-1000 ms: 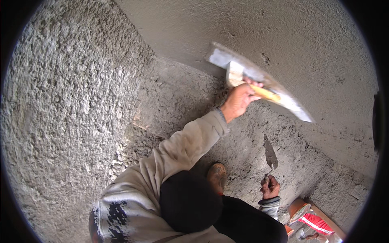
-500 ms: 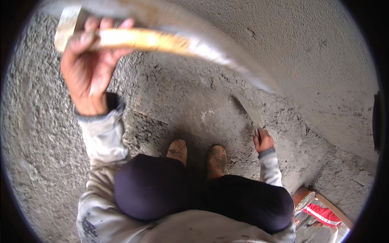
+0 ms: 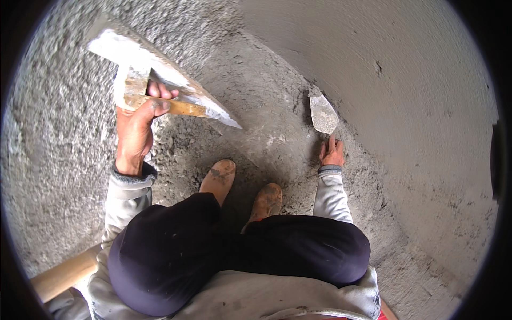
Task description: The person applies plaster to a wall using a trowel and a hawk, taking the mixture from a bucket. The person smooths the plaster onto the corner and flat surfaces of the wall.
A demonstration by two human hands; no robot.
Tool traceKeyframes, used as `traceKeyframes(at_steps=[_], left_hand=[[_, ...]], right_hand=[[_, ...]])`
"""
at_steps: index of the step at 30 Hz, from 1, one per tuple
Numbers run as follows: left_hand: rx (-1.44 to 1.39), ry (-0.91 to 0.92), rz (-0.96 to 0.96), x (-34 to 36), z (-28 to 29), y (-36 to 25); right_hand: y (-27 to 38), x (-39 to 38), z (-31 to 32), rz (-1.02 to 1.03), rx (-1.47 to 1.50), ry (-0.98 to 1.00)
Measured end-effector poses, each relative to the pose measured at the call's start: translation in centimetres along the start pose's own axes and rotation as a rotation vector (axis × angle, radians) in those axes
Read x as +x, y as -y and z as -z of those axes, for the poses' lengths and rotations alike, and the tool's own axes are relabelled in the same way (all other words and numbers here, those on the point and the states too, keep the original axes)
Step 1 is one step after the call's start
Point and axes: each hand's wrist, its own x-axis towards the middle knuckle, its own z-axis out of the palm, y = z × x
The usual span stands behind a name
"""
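My left hand (image 3: 136,130) is raised at the left, wrapped round the wooden handle (image 3: 188,108) of a plastering float. The long, narrow plate of the float (image 3: 166,70), smeared whitish, slants down to the right above the rough mortar. My right hand (image 3: 333,153) is closed on a trowel, whose handle is mostly hidden by the fingers. Its mortar-coated blade (image 3: 323,114) points away from me, low by the foot of the smooth grey wall (image 3: 384,69).
Coarse grey mortar (image 3: 58,133) covers the surface at the left. My two dirty shoes (image 3: 220,178) are planted between my hands, knees bent. A wooden pole (image 3: 66,273) lies at the lower left. Something red (image 3: 382,316) shows at the bottom edge.
My left hand has come down and turned, tilting the float. The trowel has moved forward toward the wall's foot. My view has swung: the pole has appeared and the bucket has left the picture.
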Motion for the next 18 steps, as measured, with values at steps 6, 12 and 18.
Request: traceKeyframes(at_steps=[6,12,18], left_hand=[[-0.027,-0.027,-0.024,0.0,0.3,1.9],[0.015,-0.017,0.0,1.3,-1.1,3.5],[0.175,-0.216,-0.202,1.4,-1.8,4.8]], right_hand=[[4.9,4.4,1.4,0.086,0.243,0.19],[6.4,13.4,0.9,-0.07,0.557,0.47],[4.7,14.1,7.5,-0.153,0.721,0.437]])
